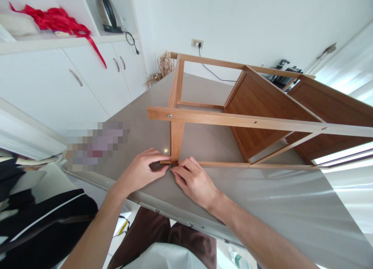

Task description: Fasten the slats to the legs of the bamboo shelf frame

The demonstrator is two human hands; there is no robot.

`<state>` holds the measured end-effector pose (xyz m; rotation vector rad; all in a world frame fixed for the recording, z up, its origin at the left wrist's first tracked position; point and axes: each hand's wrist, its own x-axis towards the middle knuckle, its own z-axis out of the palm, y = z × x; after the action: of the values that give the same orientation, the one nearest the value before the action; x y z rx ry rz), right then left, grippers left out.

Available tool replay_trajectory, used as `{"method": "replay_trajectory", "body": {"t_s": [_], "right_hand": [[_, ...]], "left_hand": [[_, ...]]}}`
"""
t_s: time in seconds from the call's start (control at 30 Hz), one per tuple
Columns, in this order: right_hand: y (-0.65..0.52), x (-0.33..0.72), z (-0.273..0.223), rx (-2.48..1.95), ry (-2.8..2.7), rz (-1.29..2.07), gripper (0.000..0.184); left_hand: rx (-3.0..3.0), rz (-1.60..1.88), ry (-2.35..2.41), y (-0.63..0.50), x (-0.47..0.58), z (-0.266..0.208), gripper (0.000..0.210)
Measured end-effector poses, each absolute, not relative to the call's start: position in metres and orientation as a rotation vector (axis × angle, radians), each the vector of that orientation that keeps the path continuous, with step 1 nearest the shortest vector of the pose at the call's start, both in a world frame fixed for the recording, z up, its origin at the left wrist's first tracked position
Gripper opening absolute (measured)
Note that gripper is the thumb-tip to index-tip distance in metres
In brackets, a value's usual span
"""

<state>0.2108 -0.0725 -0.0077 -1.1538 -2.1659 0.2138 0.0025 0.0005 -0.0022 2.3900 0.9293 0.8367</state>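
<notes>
Wooden frame (pixel 233 120) has a corner between left hand (pixel 141 168) and right hand (pixel 198 182).

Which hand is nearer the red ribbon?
Left. The left hand is at the wooden frame, right of and below the red ribbon; the right hand, also there, is farther right.

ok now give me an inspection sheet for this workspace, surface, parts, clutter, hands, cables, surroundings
Surface: grey table, glossy, with light reflections at right.
Job's things: wooden frame with panels, on the table; a round metal fitting shows in its near upper rail.
Clutter: pixelated patch at the table's left, contents unreadable; dried stalks at the far edge.
Hands: left hand pinches the frame's near lower corner; right hand has its fingers right beside it, grip unclear.
Cables: black cord runs from the wall socket behind the frame; kettle cord hangs unplugged.
Surroundings: white cabinets, red ribbon, kettle, curtain.
</notes>
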Motion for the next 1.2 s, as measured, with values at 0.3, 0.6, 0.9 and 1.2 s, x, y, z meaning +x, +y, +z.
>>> {"method": "replay_trajectory", "body": {"t_s": [0.3, 0.6, 0.9, 1.2], "right_hand": [[-0.0726, 0.2108, -0.0075, -1.161, -2.144, 0.256, 0.018], [-0.0738, 0.2085, -0.0127, -1.176, -2.094, 0.27, 0.018], [-0.0746, 0.21, -0.0145, -1.209, -2.026, 0.304, 0.018], [-0.0756, 0.2088, -0.0158, -1.228, -2.024, 0.286, 0.017]], "left_hand": [[2.372, 0.818, 0.937, 0.0004, 0.0027, -0.002, 0.017], [2.383, 0.863, 0.931, 0.0, 0.0035, -0.0037, 0.017], [2.39, 0.861, 0.941, -0.0001, 0.0037, -0.003, 0.014], [2.384, 0.83, 0.939, -0.0008, 0.0035, -0.0007, 0.015]]}}
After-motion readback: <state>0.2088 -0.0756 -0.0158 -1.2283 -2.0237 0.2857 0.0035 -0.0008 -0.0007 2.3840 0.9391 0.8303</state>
